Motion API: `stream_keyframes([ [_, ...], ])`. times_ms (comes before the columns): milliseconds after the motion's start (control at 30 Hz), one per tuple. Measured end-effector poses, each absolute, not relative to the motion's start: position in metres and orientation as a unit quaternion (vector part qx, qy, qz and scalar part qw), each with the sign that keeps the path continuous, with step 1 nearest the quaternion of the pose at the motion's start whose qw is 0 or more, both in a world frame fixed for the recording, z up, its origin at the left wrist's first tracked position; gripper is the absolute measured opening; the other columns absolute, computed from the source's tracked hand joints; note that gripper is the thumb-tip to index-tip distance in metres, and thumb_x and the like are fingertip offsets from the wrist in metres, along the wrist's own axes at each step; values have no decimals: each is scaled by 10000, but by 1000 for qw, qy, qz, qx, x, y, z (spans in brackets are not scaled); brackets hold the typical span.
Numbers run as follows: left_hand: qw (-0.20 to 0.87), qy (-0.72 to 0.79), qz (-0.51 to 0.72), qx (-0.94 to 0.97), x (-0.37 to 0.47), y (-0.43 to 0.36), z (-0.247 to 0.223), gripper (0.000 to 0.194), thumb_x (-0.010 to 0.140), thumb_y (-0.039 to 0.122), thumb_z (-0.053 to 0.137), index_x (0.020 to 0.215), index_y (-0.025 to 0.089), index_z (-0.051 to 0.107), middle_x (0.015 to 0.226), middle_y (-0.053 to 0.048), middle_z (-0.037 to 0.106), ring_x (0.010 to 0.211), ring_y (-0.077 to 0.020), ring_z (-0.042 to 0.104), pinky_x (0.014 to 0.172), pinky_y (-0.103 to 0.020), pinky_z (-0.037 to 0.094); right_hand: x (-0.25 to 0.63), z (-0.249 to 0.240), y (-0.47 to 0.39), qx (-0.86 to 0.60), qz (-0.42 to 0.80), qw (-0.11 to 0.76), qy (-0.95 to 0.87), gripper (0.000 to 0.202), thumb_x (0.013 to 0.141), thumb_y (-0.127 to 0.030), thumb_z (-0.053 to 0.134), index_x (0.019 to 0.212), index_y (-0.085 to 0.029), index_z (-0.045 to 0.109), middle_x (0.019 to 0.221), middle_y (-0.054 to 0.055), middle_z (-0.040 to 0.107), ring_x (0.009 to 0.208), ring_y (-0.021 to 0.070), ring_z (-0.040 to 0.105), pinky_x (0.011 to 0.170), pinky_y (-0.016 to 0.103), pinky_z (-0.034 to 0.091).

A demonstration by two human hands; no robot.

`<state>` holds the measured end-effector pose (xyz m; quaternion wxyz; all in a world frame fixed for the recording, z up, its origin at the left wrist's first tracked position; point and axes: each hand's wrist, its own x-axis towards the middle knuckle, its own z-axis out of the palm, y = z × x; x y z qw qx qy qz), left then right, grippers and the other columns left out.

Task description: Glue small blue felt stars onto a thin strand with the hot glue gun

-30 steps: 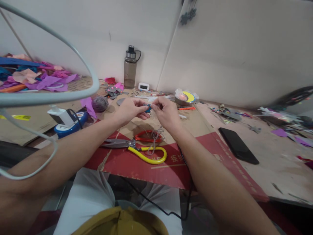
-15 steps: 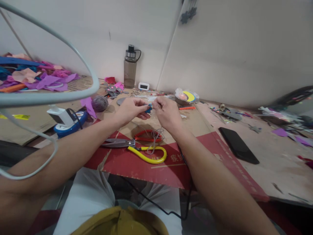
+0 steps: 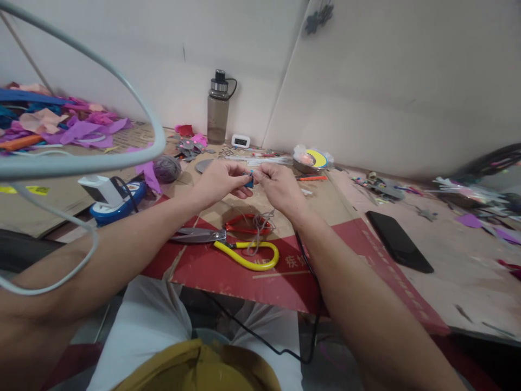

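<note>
And there's the small blue piece (image 3: 249,183), pinched in the left hand (image 3: 223,182), thumb against fingers! The right hand (image 3: 280,187) sits at its near-side edge, fingertips drawn in; whether they grip anything, I can't tell. Against a second ago, they've eased slightly aside, baring more blue: fine adjusting, I'd judge. Nearer the body from the grip, yellow-handled scissors (image 3: 223,252) and tangled grey cord (image 3: 258,231); off right, a phone (image 3: 399,241); beyond, a bottle (image 3: 218,117).
</note>
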<state>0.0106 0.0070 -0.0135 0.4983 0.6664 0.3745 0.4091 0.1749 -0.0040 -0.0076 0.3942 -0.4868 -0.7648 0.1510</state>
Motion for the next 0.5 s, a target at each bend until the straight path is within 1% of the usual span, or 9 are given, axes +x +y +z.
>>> stream_keyframes([
  [133, 503, 380, 410, 659, 12, 4, -11, 141, 769, 219, 696, 846, 105, 668, 677, -61, 710, 646, -166, 714, 606, -245, 582, 176, -8, -3, -482, 151, 390, -769, 242, 847, -259, 492, 619, -189, 538, 567, -30, 471, 582, 120, 412, 575, 272, 283],
  [233, 510, 376, 409, 657, 12, 2, -9, 155, 758, 209, 700, 865, 100, 671, 679, -65, 713, 644, -165, 712, 615, -248, 582, 177, -8, -2, -485, 148, 386, -771, 246, 850, -280, 509, 630, -183, 562, 567, -25, 484, 585, 120, 414, 573, 274, 281],
  [367, 507, 377, 404, 661, 11, 1, -9, 183, 774, 221, 672, 901, 90, 683, 660, -68, 709, 611, -154, 700, 584, -235, 569, 177, -7, -3, -494, 148, 375, -770, 269, 849, -315, 531, 619, -178, 563, 547, -29, 447, 578, 116, 394, 560, 272, 261],
  [500, 507, 383, 407, 656, 10, 4, -11, 162, 765, 226, 674, 862, 95, 678, 634, -62, 699, 577, -151, 690, 553, -229, 557, 177, -5, -3, -495, 169, 365, -770, 262, 849, -305, 532, 625, -174, 565, 559, -34, 451, 579, 110, 395, 561, 263, 264],
])
